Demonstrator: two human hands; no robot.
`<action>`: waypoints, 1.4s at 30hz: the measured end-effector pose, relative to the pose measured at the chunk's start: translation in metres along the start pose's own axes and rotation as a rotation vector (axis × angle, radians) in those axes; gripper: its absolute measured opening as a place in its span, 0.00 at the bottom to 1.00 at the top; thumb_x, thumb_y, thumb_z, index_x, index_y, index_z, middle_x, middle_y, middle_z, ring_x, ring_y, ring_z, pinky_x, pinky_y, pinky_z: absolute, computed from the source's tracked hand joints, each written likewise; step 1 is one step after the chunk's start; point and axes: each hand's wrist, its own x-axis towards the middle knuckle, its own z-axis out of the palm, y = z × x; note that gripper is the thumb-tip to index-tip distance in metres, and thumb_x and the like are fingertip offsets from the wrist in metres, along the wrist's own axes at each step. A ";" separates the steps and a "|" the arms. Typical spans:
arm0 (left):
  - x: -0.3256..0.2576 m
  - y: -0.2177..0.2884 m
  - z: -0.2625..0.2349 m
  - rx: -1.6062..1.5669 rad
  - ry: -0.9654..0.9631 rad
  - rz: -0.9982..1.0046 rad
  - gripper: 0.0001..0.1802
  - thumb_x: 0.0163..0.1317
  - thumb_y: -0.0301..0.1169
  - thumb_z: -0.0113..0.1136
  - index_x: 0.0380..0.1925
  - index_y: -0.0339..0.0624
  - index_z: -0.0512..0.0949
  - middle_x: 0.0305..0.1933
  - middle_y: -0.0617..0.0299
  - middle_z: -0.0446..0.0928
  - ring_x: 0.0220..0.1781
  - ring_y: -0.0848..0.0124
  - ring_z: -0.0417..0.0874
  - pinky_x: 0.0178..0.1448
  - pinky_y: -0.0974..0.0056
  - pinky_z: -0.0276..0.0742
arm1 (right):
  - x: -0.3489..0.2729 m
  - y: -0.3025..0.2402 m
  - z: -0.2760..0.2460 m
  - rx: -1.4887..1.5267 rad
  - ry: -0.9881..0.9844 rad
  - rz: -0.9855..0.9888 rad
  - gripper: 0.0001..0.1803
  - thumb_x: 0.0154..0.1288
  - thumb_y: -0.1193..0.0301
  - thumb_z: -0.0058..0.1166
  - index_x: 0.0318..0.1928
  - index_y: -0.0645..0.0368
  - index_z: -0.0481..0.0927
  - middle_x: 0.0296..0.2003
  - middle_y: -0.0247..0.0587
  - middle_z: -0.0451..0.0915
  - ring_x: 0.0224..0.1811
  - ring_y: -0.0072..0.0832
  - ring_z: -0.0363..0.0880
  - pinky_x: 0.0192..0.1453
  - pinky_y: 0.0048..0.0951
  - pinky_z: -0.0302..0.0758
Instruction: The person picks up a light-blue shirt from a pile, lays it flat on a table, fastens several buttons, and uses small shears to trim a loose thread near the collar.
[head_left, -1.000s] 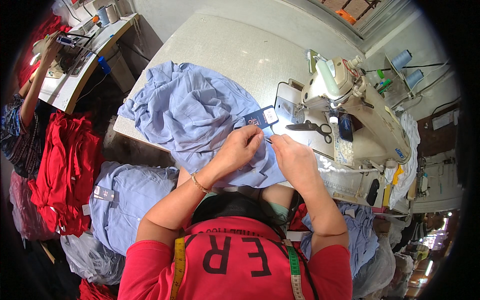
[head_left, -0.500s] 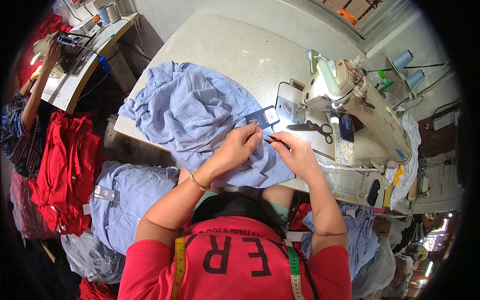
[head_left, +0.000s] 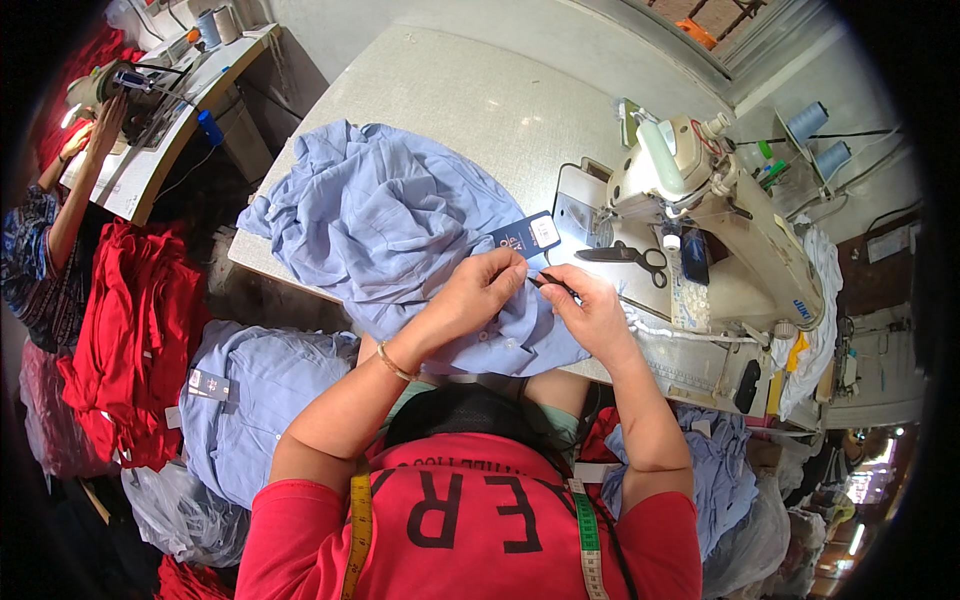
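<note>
A light blue garment [head_left: 385, 200] lies bunched across the table's front edge and hangs down toward my lap. My left hand [head_left: 480, 290] is closed in a pinch on the garment's cloth, just below a dark blue hang tag [head_left: 527, 236]. Close by on the right, my right hand [head_left: 592, 308] grips a small dark pointed tool [head_left: 553, 283]. Its tip points at the left fingertips; its exact kind is mostly hidden by the fingers. Black scissors [head_left: 622, 253] lie on the machine bed beyond the right hand.
A sewing machine [head_left: 740, 235] stands on the table's right, with thread cones [head_left: 808, 120] behind it. Left of me are piles of red garments [head_left: 135, 330] and light blue garments [head_left: 265, 390]. A co-worker's hand [head_left: 105, 125] is at another machine, far left.
My hands stay almost in place, the right one shifting very slightly. At the far left, the co-worker's raised hand has come down a little.
</note>
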 end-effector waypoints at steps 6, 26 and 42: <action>0.001 -0.001 -0.001 -0.045 -0.002 0.016 0.12 0.69 0.34 0.49 0.30 0.37 0.71 0.25 0.75 0.62 0.29 0.83 0.59 0.30 0.74 0.59 | -0.008 0.009 0.018 0.440 0.103 0.240 0.07 0.62 0.76 0.54 0.40 0.66 0.78 0.27 0.35 0.79 0.23 0.17 0.73 0.27 0.20 0.70; -0.007 0.006 0.004 0.066 0.014 0.103 0.10 0.67 0.31 0.49 0.35 0.32 0.73 0.23 0.66 0.66 0.27 0.79 0.64 0.30 0.69 0.64 | -0.005 -0.030 -0.011 -0.273 0.086 -0.054 0.09 0.59 0.68 0.56 0.41 0.54 0.79 0.33 0.44 0.80 0.29 0.41 0.79 0.29 0.34 0.74; -0.007 0.007 0.004 0.082 0.008 0.083 0.10 0.67 0.30 0.49 0.34 0.31 0.72 0.24 0.67 0.66 0.29 0.80 0.63 0.31 0.70 0.64 | -0.003 -0.036 -0.012 -0.651 0.048 -0.183 0.07 0.59 0.68 0.55 0.38 0.51 0.76 0.25 0.36 0.75 0.25 0.36 0.78 0.25 0.36 0.73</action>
